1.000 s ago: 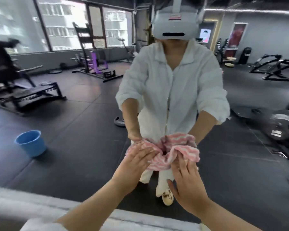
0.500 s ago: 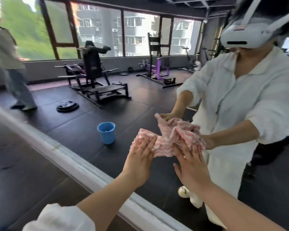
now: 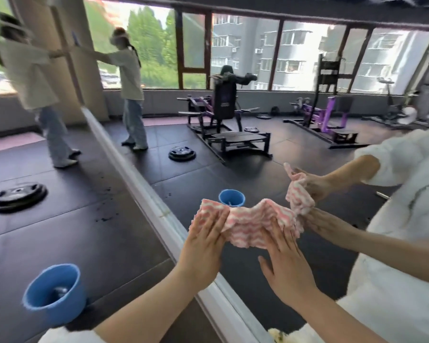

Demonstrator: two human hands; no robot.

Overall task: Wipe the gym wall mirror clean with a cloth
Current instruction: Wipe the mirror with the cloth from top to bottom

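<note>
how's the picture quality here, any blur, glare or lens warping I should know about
Head view: daylight from the windows is bright, nearly blown out at the right. Wide-angle bending curves the mirror's bottom frame and the window line. The person at the far mirror looks smeared, and the blue bucket has fuzzy edges. Both hands, left hand and right hand, and the striped cloth are fairly sharp. No strong glare on the glass.

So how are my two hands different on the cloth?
The left hand is beside the mirror's bottom edge with its fingers close together. The right hand is farther from that edge with its fingers spread. The left hand lies on the left end of the cloth. The right hand touches the cloth with fingertips only, thumb off it. Both hands are flat and press the cloth on the mirror.
</note>
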